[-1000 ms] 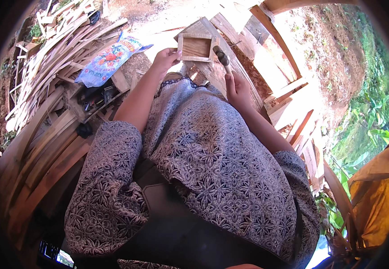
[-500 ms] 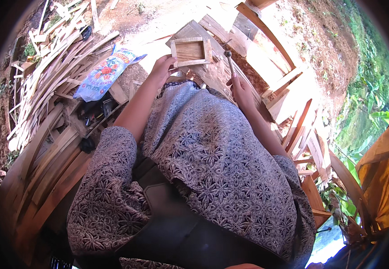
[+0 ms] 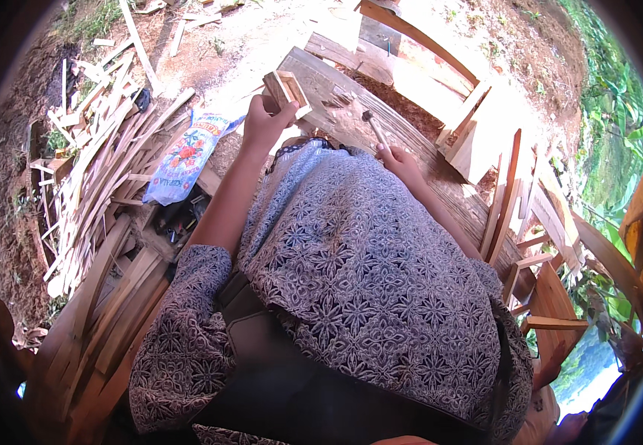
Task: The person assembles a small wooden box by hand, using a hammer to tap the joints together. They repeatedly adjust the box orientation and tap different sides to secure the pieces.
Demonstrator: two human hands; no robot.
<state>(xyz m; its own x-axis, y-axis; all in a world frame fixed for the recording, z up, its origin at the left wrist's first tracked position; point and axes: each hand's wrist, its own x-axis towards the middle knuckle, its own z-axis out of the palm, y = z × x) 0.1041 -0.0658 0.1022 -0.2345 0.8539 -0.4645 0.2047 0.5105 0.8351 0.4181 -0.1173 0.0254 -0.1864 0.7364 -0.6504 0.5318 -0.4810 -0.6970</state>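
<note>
In my left hand (image 3: 266, 124) is a small shallow wooden box (image 3: 283, 87), gripped by one side with the fingers closed. The box is tipped up on edge, so its outer side and part of its inside show. Its lower corner is close to a wide wooden plank (image 3: 403, 137); whether they touch I cannot tell. My right hand (image 3: 400, 161) is closed around the handle of a hammer (image 3: 376, 127), whose dark head points up and left above the plank.
On the left lie a heap of thin wood strips (image 3: 103, 189), a printed plastic bag (image 3: 188, 159) and curved boards (image 3: 110, 297). Several more boards (image 3: 510, 200) lean at the right. Beyond the plank is bare ground with scraps, and green plants (image 3: 625, 104) stand far right.
My left hand has turned the box from facing up to tilted on edge and shifted it slightly left. The hammer has come slightly lower and left in my right hand. The view has shifted.
</note>
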